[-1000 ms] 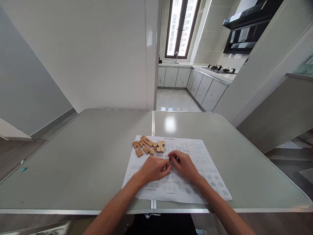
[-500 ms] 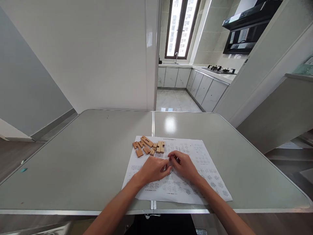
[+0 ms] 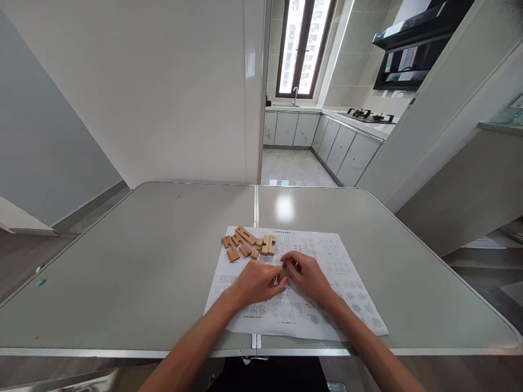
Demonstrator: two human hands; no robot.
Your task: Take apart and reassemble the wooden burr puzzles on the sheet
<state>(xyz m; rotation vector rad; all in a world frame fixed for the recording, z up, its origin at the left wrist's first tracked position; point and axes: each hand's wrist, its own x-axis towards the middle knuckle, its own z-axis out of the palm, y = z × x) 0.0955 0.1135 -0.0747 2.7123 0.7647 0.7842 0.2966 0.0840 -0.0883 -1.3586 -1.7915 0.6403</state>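
Note:
A white instruction sheet [image 3: 294,321] printed with small line diagrams lies on the table. My left hand [image 3: 258,280] rests over its middle, fingers curled in. Facing it from the right, my right hand [image 3: 304,275] has its fingers bent and pinched together. The fingertips of both hands meet; whatever may be between them is hidden or too small to make out. Just beyond my left hand, several wooden puzzle pieces lie loosely grouped on the sheet's upper left: notched brown pieces [image 3: 232,251], a longer slotted piece [image 3: 245,236] and paler blocks [image 3: 268,245].
The grey folding table [image 3: 122,272] has a metal seam down its centre and a metal rim. A small teal bit [image 3: 40,282] lies near its left edge. Past the far edge, a doorway opens onto a kitchen with white cabinets [image 3: 296,129] and a stove [image 3: 368,116].

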